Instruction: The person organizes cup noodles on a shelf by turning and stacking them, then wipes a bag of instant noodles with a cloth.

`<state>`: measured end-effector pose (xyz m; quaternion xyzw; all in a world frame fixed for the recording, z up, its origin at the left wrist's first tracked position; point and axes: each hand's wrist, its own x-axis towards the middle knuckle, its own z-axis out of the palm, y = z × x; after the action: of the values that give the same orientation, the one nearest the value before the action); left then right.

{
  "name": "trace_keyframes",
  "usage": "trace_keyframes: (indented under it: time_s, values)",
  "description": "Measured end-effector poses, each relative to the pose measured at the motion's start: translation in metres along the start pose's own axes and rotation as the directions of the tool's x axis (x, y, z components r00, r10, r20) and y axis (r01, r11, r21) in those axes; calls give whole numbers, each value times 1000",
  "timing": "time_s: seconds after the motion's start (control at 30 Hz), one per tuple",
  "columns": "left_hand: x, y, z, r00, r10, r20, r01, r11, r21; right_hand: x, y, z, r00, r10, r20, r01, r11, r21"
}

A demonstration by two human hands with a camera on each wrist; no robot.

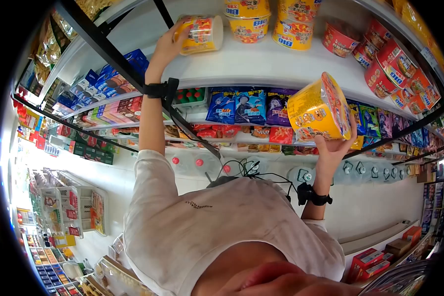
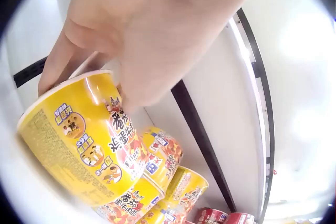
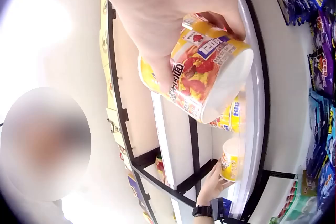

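At the shelf, my left hand [image 1: 170, 49] grips one end of a yellow noodle cup [image 1: 202, 35], turned sideways at the left of the stacked yellow cups [image 1: 249, 29]. The left wrist view has fingers of this hand [image 2: 152, 29] curled over the rim of the cup [image 2: 86, 140]. Out in front of the shelf edge, my right hand [image 1: 334, 154] holds a second yellow cup [image 1: 313, 111] by its side, tilted. In the right wrist view, thumb and fingers of that hand [image 3: 173, 16] clasp the cup [image 3: 202, 71]; the palm hides part of it.
Red noodle cups [image 1: 341, 38] stand farther right on the white shelf [image 1: 251, 69]. Black uprights [image 1: 101, 42] cross beside my left arm. Snack bags [image 1: 250, 106] fill the shelf below, with blue cookie boxes [image 1: 108, 79] at the left. Large clear bottles [image 1: 301, 175] line the floor.
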<state>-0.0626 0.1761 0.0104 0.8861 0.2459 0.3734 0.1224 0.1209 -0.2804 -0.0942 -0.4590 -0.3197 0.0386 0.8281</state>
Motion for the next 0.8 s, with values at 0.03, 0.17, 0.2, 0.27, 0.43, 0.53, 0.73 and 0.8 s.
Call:
trace_keyframes:
  time_s: [0.03, 0.17, 0.2, 0.27, 0.43, 0.53, 0.73, 0.8]
  values:
    - [-6, 10, -4, 998, 55, -11, -54, 997, 56, -1, -1, -2, 1000, 9, -6, -9, 1000, 16]
    - [-17, 32, -4, 934, 325, -148, -224, 855, 467, -4, -3, -9, 998, -58, -6, 57, 998, -13]
    - [-12, 35, -7, 918, 379, -117, -285, 837, 467, -7, -6, -9, 998, -54, -20, 53, 998, -22]
    - [-7, 36, -11, 972, 234, 0, -223, 924, 309, -8, -10, -13, 997, -65, -42, 63, 997, -47]
    - [-4, 59, -23, 957, 262, 124, -289, 831, 476, -13, -13, -23, 992, -81, -96, 76, 996, -55]
    - [-2, 45, -14, 927, 368, 79, -343, 741, 578, -15, -14, -27, 990, -88, -114, 77, 992, -97]
    - [6, 15, 5, 900, 373, -228, -169, 778, 605, -16, -14, -28, 988, -59, -145, 45, 994, -98]
    - [5, 7, 8, 881, 357, -310, -117, 800, 589, -16, -14, -28, 989, -52, -141, 38, 994, -103]
